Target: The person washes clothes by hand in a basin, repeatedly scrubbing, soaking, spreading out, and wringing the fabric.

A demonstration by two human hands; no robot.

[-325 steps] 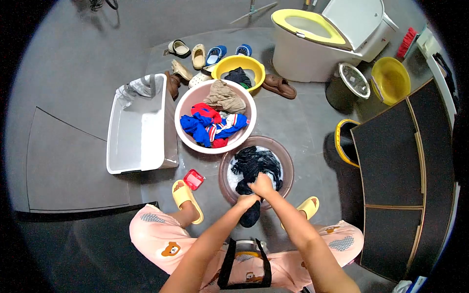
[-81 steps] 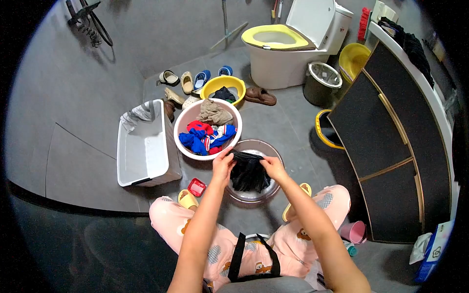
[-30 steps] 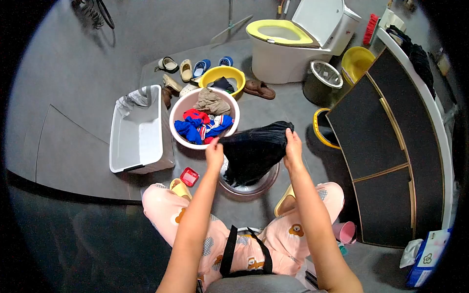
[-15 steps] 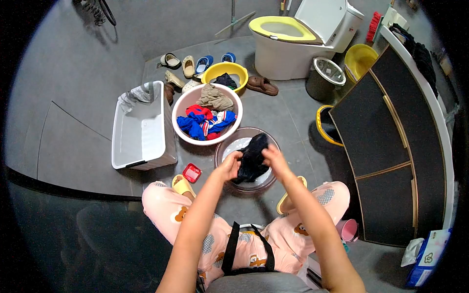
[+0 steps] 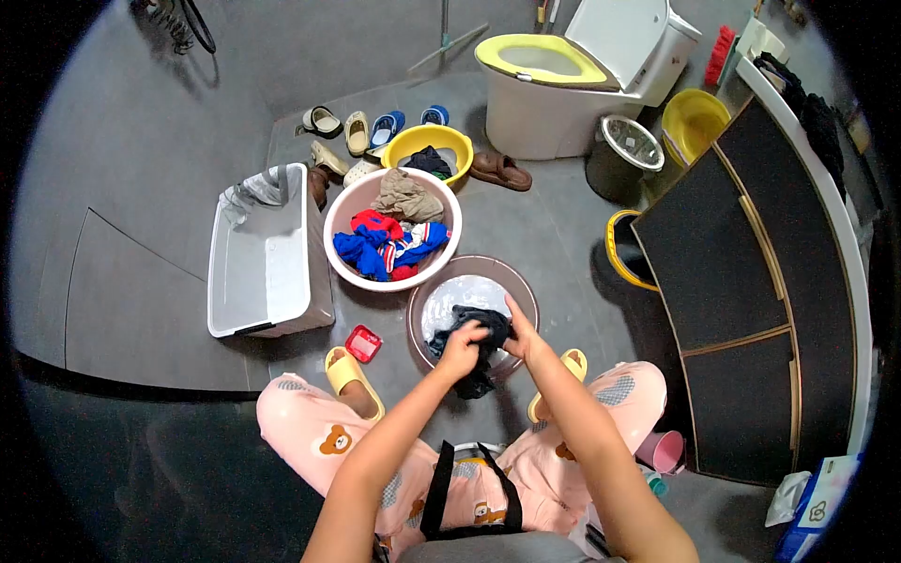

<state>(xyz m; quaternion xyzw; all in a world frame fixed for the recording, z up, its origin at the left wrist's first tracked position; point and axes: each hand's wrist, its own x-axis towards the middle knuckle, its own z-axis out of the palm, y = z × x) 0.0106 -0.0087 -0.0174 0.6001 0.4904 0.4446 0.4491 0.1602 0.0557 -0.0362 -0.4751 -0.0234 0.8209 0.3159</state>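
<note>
A wet black garment (image 5: 477, 377) is bunched between my two hands over the near side of a brown basin (image 5: 531, 293) with soapy water. Its lower end hangs over the basin's near rim. My left hand (image 5: 462, 347) grips the cloth from the left, fingers curled over it and slightly blurred. On the other side, my right hand (image 5: 522, 331) holds the cloth with the thumb up. The exact kind of garment does not show.
Beyond the basin stands a pink tub (image 5: 340, 202) of red, blue and beige clothes, with a yellow basin (image 5: 462, 141) behind it. A white storage bin (image 5: 221, 322) is at left, near a red soap dish (image 5: 363, 343). Black cabinets (image 5: 727, 253) line the right.
Both hands have drawn the black garment closer to me, from the basin's middle to its near rim. My left hand has shifted over the cloth, and more suds show.
</note>
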